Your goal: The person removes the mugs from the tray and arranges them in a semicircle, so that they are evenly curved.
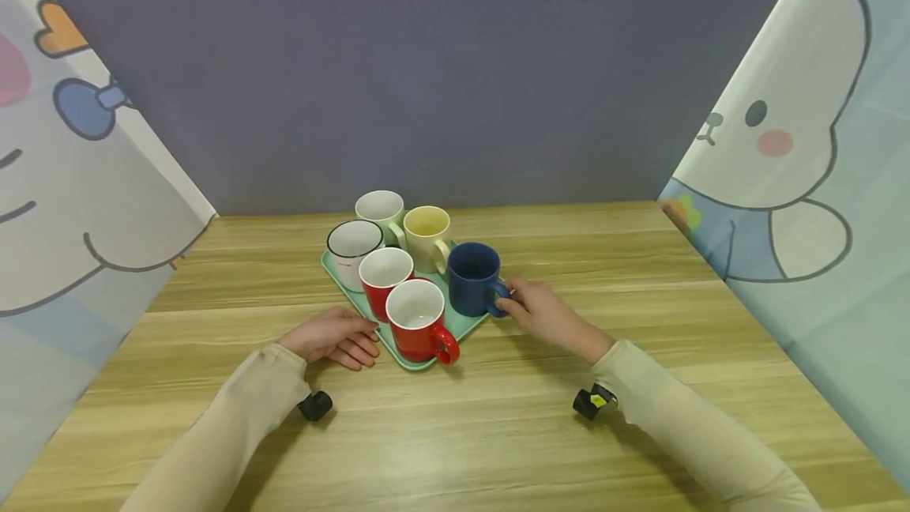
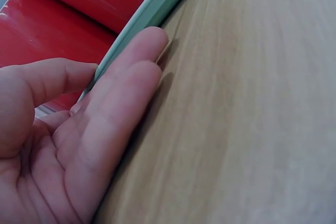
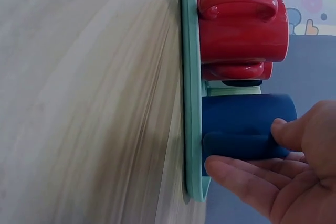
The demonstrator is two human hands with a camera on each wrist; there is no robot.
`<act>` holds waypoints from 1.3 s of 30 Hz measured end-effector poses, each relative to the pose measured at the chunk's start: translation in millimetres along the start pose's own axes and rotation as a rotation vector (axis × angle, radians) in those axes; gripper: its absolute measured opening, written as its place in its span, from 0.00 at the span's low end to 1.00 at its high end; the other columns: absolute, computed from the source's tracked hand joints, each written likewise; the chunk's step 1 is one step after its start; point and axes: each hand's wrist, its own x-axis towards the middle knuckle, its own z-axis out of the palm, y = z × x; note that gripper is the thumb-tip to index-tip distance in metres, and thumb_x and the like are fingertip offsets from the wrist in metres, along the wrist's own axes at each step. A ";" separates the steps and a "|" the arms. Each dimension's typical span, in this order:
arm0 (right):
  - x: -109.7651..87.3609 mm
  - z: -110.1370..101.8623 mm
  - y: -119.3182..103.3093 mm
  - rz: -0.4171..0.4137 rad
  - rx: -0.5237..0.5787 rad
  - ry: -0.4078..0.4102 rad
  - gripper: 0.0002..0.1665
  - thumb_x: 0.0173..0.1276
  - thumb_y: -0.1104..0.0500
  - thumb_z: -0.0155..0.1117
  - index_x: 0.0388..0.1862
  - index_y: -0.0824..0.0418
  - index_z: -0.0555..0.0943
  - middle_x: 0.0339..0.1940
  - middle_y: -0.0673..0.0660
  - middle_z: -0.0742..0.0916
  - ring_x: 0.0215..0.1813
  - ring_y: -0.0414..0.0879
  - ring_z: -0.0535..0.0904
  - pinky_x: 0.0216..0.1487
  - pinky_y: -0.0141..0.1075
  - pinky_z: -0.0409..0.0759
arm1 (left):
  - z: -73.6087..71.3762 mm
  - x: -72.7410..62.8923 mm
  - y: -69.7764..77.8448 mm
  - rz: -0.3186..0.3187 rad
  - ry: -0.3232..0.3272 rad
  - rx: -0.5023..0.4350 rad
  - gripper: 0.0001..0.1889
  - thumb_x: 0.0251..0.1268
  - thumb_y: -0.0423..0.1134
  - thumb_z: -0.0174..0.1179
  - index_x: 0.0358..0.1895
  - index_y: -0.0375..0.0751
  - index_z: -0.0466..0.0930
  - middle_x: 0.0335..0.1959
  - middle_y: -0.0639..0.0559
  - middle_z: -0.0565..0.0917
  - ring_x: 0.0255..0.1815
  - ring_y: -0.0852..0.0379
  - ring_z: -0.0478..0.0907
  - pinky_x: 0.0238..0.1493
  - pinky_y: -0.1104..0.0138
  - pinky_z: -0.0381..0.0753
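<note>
A dark blue mug (image 1: 470, 293) stands at the right corner of a mint-green tray (image 1: 464, 325). My right hand (image 1: 543, 313) pinches its handle (image 3: 239, 145), thumb at the upper end and forefinger near the lower end. On the tray's left side, my left hand (image 1: 337, 337) holds the edge, with the thumb on the rim and the fingers (image 2: 123, 95) along the outside, close to the table. Nearest this hand are two red mugs with white insides, a front one (image 1: 412, 336) and one behind it (image 1: 377, 291).
Also on the tray stand a white mug with a black rim (image 1: 348, 271), a pale green mug (image 1: 385, 212) and a pale yellow mug (image 1: 424, 250). Beneath the tray is a wood-grain table (image 1: 455, 433). A grey wall (image 1: 441, 77) rises behind, with cartoon-printed sheets (image 1: 796, 164) at both sides.
</note>
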 end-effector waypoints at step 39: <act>0.4 -38.7 9.0 0.142 0.146 0.123 0.09 0.73 0.70 0.59 0.44 0.78 0.76 0.36 0.69 0.86 0.39 0.65 0.86 0.36 0.40 0.87 | -1.2 0.3 -3.0 0.038 -0.003 0.005 0.15 0.76 0.38 0.48 0.39 0.29 0.80 0.27 0.46 0.87 0.26 0.57 0.86 0.30 0.64 0.87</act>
